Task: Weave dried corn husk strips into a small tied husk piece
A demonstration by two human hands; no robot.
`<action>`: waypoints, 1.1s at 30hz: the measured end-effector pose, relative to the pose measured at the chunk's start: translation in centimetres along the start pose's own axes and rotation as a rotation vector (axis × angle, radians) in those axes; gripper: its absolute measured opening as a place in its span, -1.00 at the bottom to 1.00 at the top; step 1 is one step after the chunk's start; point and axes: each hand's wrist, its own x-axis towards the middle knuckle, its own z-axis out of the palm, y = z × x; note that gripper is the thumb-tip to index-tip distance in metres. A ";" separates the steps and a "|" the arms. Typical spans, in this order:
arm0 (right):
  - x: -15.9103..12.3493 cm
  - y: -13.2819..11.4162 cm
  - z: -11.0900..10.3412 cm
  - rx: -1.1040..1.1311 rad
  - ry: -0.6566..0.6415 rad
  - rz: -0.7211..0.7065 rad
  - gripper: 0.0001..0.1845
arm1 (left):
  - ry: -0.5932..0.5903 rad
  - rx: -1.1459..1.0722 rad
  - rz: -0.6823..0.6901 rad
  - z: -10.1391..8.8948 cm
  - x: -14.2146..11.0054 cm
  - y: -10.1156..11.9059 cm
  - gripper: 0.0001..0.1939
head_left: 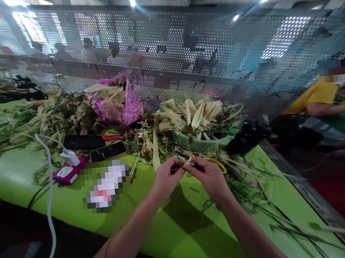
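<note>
Both hands meet above the green table (pixel 147 181), just in front of a basket of dried husks. My left hand (pixel 167 178) is closed in a pinch at one end of a small pale husk strip (pixel 188 162). From the other side, my right hand (pixel 208 174) pinches the same strip, thumb against fingers. Part of the strip is hidden by the fingertips. Behind them stands a green basket (pixel 192 142) heaped with pale dried corn husks (pixel 198 114). A yellow loop (pixel 217 163), perhaps a scissors handle, shows just behind my right hand.
A pink plastic bag (pixel 132 102) of husks stands at the back, beside heaped dried plants (pixel 66 111). Leftward lie a phone (pixel 108 151), a purple power strip (pixel 69 171) and a white cable (pixel 49 199). Stems (pixel 280 216) spread rightward. A person in yellow (pixel 318 95) sits beyond.
</note>
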 end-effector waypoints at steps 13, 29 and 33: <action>0.0 0.3 -0.3 0.006 0.202 -0.023 -0.78 | -0.104 -0.063 -0.189 -0.6 0.2 0.0 -0.68; 0.2 1.3 -0.6 0.079 0.335 -0.014 -0.76 | -0.209 0.003 -0.130 -0.8 0.4 -0.9 -0.74; 0.4 1.2 -1.1 0.047 0.365 -0.046 -0.75 | -0.255 -0.188 -0.315 -1.2 0.3 -0.2 -0.52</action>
